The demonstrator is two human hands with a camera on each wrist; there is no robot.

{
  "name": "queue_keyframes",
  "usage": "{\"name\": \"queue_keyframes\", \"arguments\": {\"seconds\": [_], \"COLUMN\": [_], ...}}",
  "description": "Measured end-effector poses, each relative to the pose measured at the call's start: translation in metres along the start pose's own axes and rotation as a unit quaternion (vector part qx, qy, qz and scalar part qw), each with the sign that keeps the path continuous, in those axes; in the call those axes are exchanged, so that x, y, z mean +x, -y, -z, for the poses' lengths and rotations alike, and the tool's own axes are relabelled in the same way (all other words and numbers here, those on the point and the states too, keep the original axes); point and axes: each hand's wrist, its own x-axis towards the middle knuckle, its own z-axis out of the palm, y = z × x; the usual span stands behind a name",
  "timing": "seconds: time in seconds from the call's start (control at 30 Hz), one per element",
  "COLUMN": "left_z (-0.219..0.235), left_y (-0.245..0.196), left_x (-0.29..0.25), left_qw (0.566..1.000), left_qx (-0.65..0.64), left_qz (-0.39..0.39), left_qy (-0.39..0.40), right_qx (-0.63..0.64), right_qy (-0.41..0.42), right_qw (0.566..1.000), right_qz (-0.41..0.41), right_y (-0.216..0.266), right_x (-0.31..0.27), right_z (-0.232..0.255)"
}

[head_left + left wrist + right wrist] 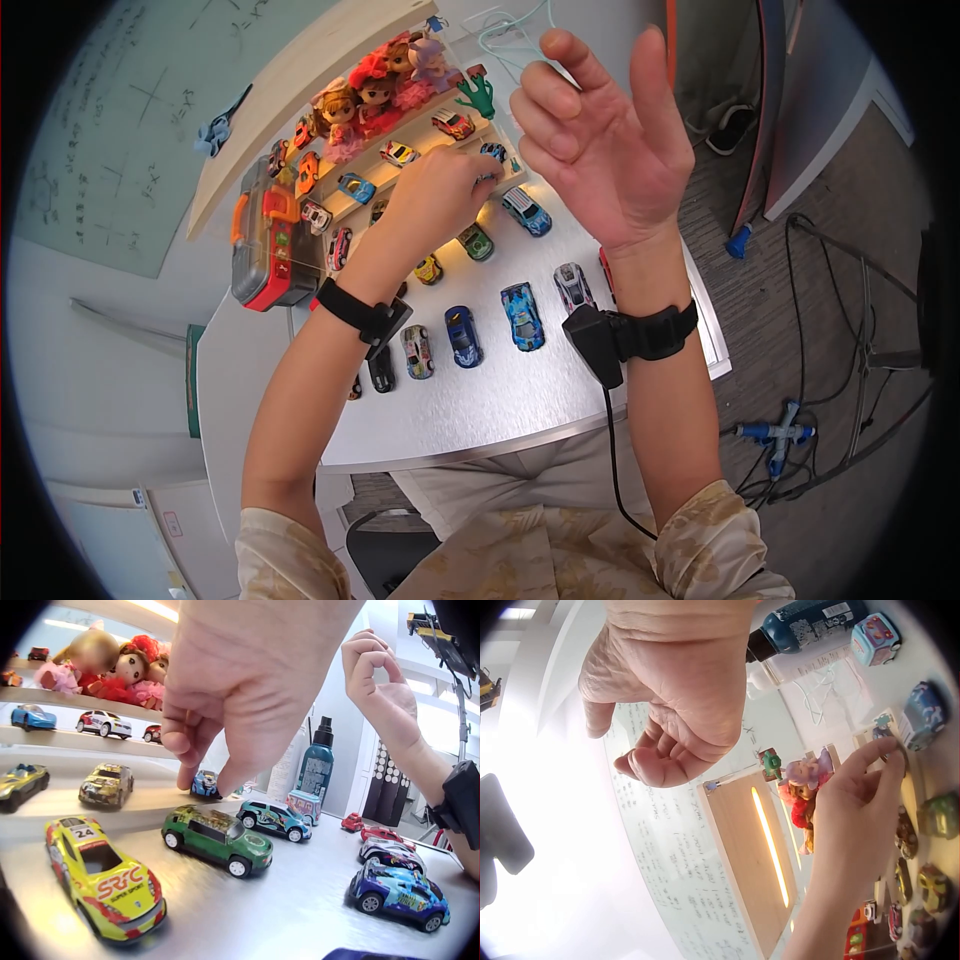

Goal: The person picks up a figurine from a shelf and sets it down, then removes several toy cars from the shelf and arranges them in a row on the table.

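Observation:
My left hand (440, 195) reaches to the right end of a wooden tiered shelf (365, 165). Its thumb and fingertips pinch a small blue toy car (205, 784) on the lower tier, partly hidden by the fingers. Close in front of that hand are a green toy car (217, 838) and a light-blue one with a white roof (274, 818). My right hand (610, 140) is raised above the table's right side, palm showing and fingers loosely bent, holding nothing. Below its wrist stands a silver toy car (573, 288).
Dolls (375, 95) and a green cactus toy (477, 95) sit on the shelf's top. Along the table's front stand several cars, including a dark blue one (462, 336). A clear-lidded toolbox (272, 245) is at the left; a dark spray bottle (318, 761) stands beyond the cars.

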Motion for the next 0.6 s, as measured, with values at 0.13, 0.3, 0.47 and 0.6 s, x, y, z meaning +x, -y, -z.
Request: {"name": "queue_keyframes", "arguments": {"seconds": [0.13, 0.3, 0.47, 0.6], "left_z": [0.0, 0.014, 0.051, 0.052], "left_y": [0.001, -0.004, 0.015, 0.027], "left_x": [0.003, 0.001, -0.014, -0.034], "left_qw": [1.0, 1.0, 0.992, 0.986], "left_qx": [0.005, -0.004, 0.026, 0.037], "left_qz": [-0.005, 0.006, 0.082, 0.158], "left_qy": [0.006, 0.015, -0.094, -0.027], "right_qx": [-0.001, -0.001, 0.002, 0.003], "right_qy": [-0.002, 0.0, -0.007, -0.006], "right_qw": [1.0, 1.0, 1.0, 1.0], "right_qz": [-0.002, -0.003, 0.001, -0.002], "right_y": [0.001, 0.001, 0.003, 0.001], "right_x": [0.0, 0.0, -0.001, -0.001], "right_z": [0.0, 0.0, -0.002, -0.003]}}
